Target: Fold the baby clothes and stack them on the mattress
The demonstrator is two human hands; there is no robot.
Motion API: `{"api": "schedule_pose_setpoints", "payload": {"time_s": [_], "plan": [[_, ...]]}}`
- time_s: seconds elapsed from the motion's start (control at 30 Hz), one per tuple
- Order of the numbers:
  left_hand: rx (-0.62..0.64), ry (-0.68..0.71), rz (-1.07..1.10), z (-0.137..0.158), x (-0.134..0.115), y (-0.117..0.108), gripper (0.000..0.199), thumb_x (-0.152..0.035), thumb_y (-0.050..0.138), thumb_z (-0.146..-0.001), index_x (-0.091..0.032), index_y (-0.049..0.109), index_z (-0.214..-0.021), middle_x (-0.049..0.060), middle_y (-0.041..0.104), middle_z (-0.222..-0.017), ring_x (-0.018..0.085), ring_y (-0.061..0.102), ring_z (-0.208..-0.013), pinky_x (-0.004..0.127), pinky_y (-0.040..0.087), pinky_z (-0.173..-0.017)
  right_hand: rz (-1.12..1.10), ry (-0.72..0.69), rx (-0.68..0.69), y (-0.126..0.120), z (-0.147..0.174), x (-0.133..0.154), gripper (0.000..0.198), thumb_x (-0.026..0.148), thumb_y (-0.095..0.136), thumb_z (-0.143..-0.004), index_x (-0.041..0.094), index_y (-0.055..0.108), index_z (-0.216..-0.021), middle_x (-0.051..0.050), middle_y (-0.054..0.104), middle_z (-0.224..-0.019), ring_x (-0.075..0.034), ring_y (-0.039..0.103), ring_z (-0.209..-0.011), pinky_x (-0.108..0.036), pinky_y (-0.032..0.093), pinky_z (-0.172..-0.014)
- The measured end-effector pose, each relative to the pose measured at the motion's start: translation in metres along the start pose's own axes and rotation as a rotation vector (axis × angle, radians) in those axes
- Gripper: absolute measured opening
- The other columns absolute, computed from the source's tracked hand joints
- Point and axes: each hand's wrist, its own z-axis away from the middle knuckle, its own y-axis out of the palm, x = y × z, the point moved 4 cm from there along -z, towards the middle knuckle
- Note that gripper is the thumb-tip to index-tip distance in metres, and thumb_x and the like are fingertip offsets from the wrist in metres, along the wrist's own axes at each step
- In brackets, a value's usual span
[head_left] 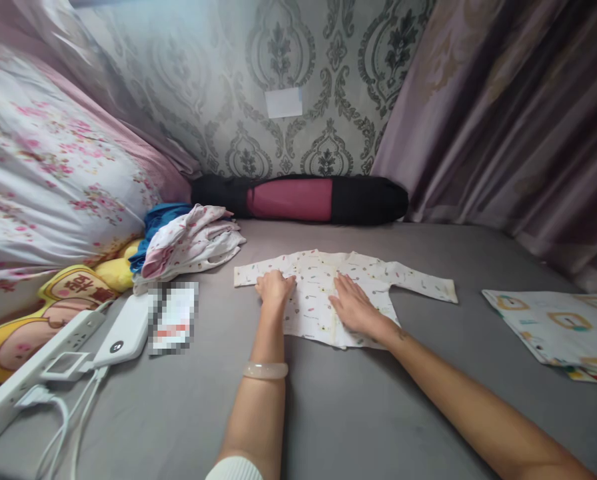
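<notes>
A small white baby shirt [316,293] with a scattered print lies spread flat on the grey bed sheet, its sleeves stretched out to both sides. My left hand [276,288] is at the shirt's left side, just below that sleeve, its fingers curled down and closed on the cloth; the fingertips are hidden. On the front, right of the middle, my right hand [356,307] rests flat with fingers stretched out, holding nothing. A pale bangle [265,371] circles my left forearm.
To the left lie crumpled clothes [193,240], a white power bank [126,330], a power strip [38,360] with cables, and a yellow cartoon cushion [23,333]. A folded printed cloth [563,327] lies at right. A black and red long bag [298,199] rests against the wall.
</notes>
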Motion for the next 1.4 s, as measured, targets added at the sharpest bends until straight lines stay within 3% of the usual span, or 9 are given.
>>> {"api": "schedule_pose_setpoints", "payload": {"time_s": [0.2,0.6,0.7,0.8,0.93,1.03,1.1,1.2,1.4], "plan": [[-0.019,-0.006,0.080,-0.004,0.000,0.011,0.028,-0.039,0.059,-0.072,-0.022,0.073,-0.089,0.011,0.070,-0.104,0.032,0.052,-0.112,0.036,0.038,-0.088,0.002,-0.052,-0.044,0.018,0.032,0.019,0.071,0.050,0.021,-0.094,0.005,0.021,-0.148,-0.013,0.009,-0.156,-0.023,0.003,-0.143,-0.043,0.003,-0.116],[-0.220,0.052,-0.080,0.001,-0.004,0.011,0.026,-0.033,0.053,-0.082,-0.016,0.067,-0.095,0.016,0.062,-0.112,0.034,0.049,-0.110,0.044,0.036,-0.090,-0.014,-0.047,-0.089,0.019,0.036,0.022,0.070,0.050,0.022,-0.095,0.004,0.023,-0.147,-0.015,0.012,-0.155,-0.024,0.007,-0.143,-0.044,0.004,-0.116],[-0.335,0.142,-0.103,0.011,-0.017,0.009,0.024,-0.031,0.052,-0.084,-0.013,0.062,-0.097,0.018,0.061,-0.108,0.034,0.050,-0.108,0.046,0.037,-0.087,-0.084,-0.059,-0.053,0.015,0.035,0.019,0.068,0.048,0.019,-0.096,0.004,0.025,-0.147,-0.014,0.014,-0.155,-0.023,0.008,-0.143,-0.044,0.005,-0.116],[-0.384,0.365,-0.039,0.023,-0.041,0.018,0.022,-0.029,0.047,-0.087,-0.015,0.058,-0.099,0.015,0.061,-0.104,0.031,0.052,-0.104,0.046,0.040,-0.086,-0.124,-0.024,-0.083,0.006,0.032,0.008,0.063,0.042,0.018,-0.096,0.005,0.025,-0.147,-0.014,0.017,-0.154,-0.022,0.013,-0.143,-0.042,0.011,-0.115],[-0.258,0.773,0.085,0.043,-0.078,0.049,0.025,-0.016,0.041,-0.087,-0.015,0.053,-0.108,0.013,0.063,-0.106,0.025,0.055,-0.103,0.040,0.043,-0.090,-0.004,0.065,-0.243,-0.008,0.031,-0.015,0.058,0.031,0.025,-0.094,0.003,0.028,-0.145,-0.016,0.017,-0.154,-0.024,0.010,-0.143,-0.044,0.009,-0.115],[-0.145,1.007,0.110,0.059,-0.094,0.075,0.038,-0.007,0.037,-0.082,-0.012,0.047,-0.119,0.015,0.059,-0.118,0.022,0.053,-0.114,0.038,0.041,-0.098,0.066,0.111,-0.255,-0.007,0.031,-0.030,0.058,0.029,0.025,-0.094,0.001,0.029,-0.145,-0.017,0.017,-0.154,-0.026,0.010,-0.143,-0.044,0.008,-0.115],[-0.110,1.031,0.067,0.065,-0.097,0.089,0.042,-0.006,0.038,-0.082,-0.010,0.044,-0.123,0.017,0.055,-0.127,0.023,0.047,-0.124,0.040,0.037,-0.104,0.078,0.140,-0.233,-0.003,0.030,-0.036,0.059,0.031,0.024,-0.094,0.001,0.028,-0.145,-0.017,0.018,-0.153,-0.026,0.011,-0.142,-0.044,0.009,-0.115],[-0.067,0.955,-0.029,0.068,-0.093,0.099,0.042,-0.009,0.037,-0.086,-0.010,0.043,-0.127,0.017,0.047,-0.137,0.026,0.038,-0.133,0.044,0.033,-0.108,0.076,0.172,-0.211,0.003,0.029,-0.040,0.059,0.032,0.024,-0.095,0.001,0.029,-0.145,-0.017,0.020,-0.153,-0.027,0.014,-0.142,-0.044,0.011,-0.115],[-0.039,0.911,-0.139,0.073,-0.090,0.095,0.040,-0.016,0.036,-0.092,-0.011,0.043,-0.131,0.017,0.042,-0.143,0.025,0.033,-0.137,0.044,0.029,-0.110,0.050,0.167,-0.215,0.005,0.027,-0.039,0.061,0.034,0.024,-0.094,0.001,0.028,-0.145,-0.017,0.019,-0.153,-0.026,0.012,-0.142,-0.043,0.009,-0.115]]}}
